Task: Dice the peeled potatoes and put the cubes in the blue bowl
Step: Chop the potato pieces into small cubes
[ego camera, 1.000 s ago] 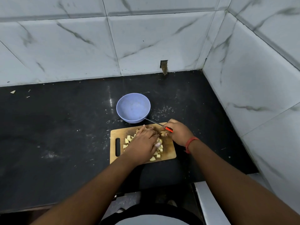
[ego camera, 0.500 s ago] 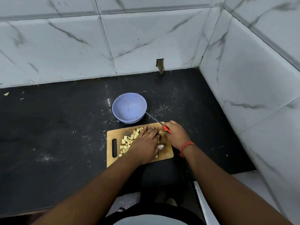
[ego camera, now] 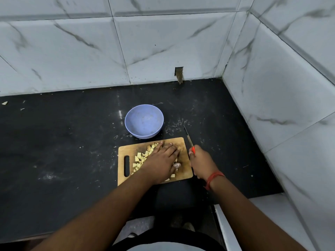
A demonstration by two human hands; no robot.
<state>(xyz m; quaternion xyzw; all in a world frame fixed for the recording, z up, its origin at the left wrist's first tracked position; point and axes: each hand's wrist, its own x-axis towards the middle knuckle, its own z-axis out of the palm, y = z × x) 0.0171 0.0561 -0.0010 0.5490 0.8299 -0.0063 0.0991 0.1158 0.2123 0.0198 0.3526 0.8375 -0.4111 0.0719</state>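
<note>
One blue bowl [ego camera: 144,121]. One wooden cutting board [ego camera: 184,171], with one slot handle at its left end. One knife [ego camera: 188,140], orange at the handle. Two hands: left hand [ego camera: 161,161], right hand [ego camera: 201,162]. One red band [ego camera: 213,178], on the right wrist. Potato cubes [ego camera: 139,158] on the board: well over a dozen in sight, exact count not readable, more hidden under the left hand. Two or three pale scraps [ego camera: 4,103] at the far left of the one black counter [ego camera: 54,142]. Two tiled walls, meeting in one corner.
</note>
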